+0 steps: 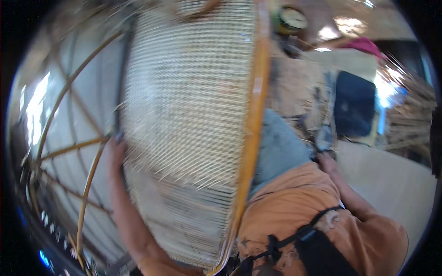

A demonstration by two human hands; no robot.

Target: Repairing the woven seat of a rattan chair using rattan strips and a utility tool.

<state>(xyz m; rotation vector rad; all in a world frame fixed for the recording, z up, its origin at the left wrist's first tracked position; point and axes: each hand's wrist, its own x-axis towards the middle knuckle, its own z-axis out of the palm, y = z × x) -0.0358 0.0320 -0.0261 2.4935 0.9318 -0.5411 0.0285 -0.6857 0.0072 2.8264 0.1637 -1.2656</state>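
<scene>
A long woven cane panel (pixel 193 106) in a wooden frame (pixel 258 115) stands across my front. Its upper part is closely woven; toward the lower end only parallel strands run across, with loose cane ends along the boundary. My left hand (pixel 116 149) is closed on the panel's left edge, about midway along it, though motion blurs the fingers. Out to the right, past my knee, my right hand (pixel 325 161) reaches down beside a small grey object (pixel 324 138) among scattered bits. Its fingers are too dark and blurred to make out.
Bent cane rods (pixel 66 85) cross at the left. A dark rectangular pad (pixel 353 103) lies at the right, with a bundle of thin sticks (pixel 407 122) beyond it. Farther back are a round tin (pixel 292 19) and a pink cloth (pixel 363 45).
</scene>
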